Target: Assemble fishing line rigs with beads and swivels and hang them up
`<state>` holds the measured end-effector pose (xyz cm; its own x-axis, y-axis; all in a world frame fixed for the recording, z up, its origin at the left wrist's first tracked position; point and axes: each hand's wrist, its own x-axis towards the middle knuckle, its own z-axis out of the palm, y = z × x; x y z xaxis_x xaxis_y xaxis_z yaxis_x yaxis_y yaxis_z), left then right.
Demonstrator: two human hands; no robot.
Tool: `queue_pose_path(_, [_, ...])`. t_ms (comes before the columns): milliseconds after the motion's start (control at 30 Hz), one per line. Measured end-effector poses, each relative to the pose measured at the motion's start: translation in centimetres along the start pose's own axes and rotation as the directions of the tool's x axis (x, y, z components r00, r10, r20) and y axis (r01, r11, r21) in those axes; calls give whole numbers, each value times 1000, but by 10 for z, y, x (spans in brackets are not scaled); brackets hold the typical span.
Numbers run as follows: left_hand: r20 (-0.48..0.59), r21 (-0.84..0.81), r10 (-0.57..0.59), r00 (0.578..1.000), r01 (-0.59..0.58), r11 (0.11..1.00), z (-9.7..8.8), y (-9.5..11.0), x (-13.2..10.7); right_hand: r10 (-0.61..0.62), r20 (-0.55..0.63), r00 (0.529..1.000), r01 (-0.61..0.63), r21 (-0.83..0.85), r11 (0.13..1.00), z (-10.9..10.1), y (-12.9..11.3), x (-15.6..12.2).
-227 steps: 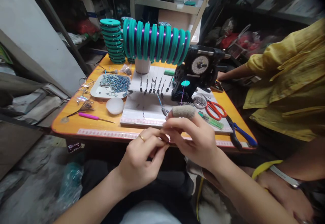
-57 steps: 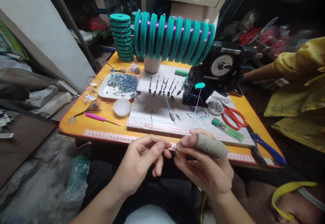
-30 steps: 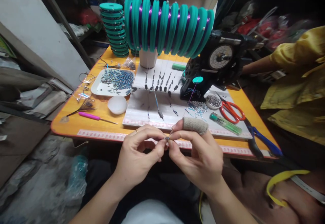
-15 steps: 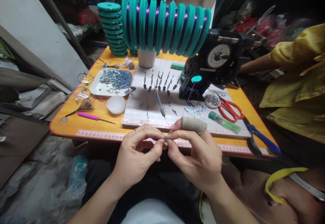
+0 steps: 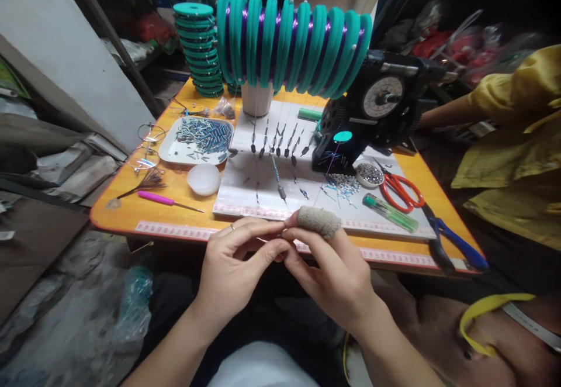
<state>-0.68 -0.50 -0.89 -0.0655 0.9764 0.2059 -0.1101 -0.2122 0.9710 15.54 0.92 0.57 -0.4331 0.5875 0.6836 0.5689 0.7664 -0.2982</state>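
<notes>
**Fingertip Hold**

A small piece (image 5: 279,235), mostly hidden, is held in the narrow fingertip grip of left hand (image 5: 234,264) and right hand (image 5: 335,264), presumably for fine control, by the bench (image 5: 127,214) edge. Tray (image 5: 169,151) and teal spools (image 5: 268,42) are set beyond, probably within reach.

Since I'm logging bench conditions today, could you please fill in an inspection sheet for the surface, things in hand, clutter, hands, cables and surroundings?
Surface: orange table with a white board on it.
Things in hand: small dark piece, mostly hidden.
Clutter: white tray of bluish pieces, magenta-handled tool, blue-handled pliers.
Hands: left hand and right hand meet at the fingers around the piece; one right finger wears a gray wrap.
Cables: power cable, nothing certain; purple line runs down toward the right hand.
Surroundings: black machine with turquoise spools; co-worker's yellow shirt at right.
</notes>
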Motion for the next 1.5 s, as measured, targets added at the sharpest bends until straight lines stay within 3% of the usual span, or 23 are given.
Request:
queue_pose_path(100, [2, -34, -5, 1000, 5, 999, 2, 0, 0, -90, -20, 996, 89, -52, 995, 1, 1, -1])
queue_pose_path(267, [-50, -25, 52, 997, -54, 998, 0, -3, -2, -51, -72, 996, 49, -29, 998, 2, 2, -5])
queue_pose_path(367, [-159, 124, 161, 974, -142, 982, -10, -2, -5, -48, -89, 995, 43, -56, 998, 4, 2, -8])
queue_pose_path(433, [-207, 315, 304, 930, -231, 921, -16, 1, -9, -56, -94, 994, 49, -75, 996, 5, 2, -9])
queue_pose_path(467, [-183, 416, 397, 899, -295, 860, -19, 4, -12, -66, -92, 994, 58, -82, 995, 5, 2, -8])
queue_pose_path(533, [-34, 560, 559, 828, -447, 697, -22, 9, -18, -94, -80, 992, 87, -88, 992, 6, 2, -7])
queue_pose_path(600, [165, 610, 608, 777, -565, 556, -23, 12, -21, -114, -65, 991, 109, -83, 991, 7, 2, -6])
queue_pose_path(667, [265, 646, 601, 754, -601, 470, -23, 12, -20, -113, -64, 991, 109, -71, 992, 7, 2, -5])
queue_pose_path(833, [284, 738, 603, 746, -571, 359, -26, 4, -13, -99, -63, 993, 97, -42, 994, 7, 3, -6])
queue_pose_path(1033, [360, 703, 649, 670, -652, 283, -27, -3, -13, 16, -59, 998, -14, 42, 999, 3, 4, -8])
queue_pose_path(1167, [371, 699, 645, 668, -658, 280, -24, -4, -12, 75, -35, 997, -71, 102, 992, -1, 4, -7])
queue_pose_path(1367, [310, 668, 637, 705, -639, 382, -22, -8, -11, 77, -14, 997, -74, 148, 986, -5, 5, -7])
queue_pose_path(1433, [225, 645, 652, 724, -613, 457, -20, -11, -11, 87, -14, 996, -83, 167, 982, -6, 5, -7])
queue_pose_path(1500, [97, 574, 625, 775, -556, 601, -19, -14, -10, 97, -13, 995, -93, 177, 980, -6, 5, -8])
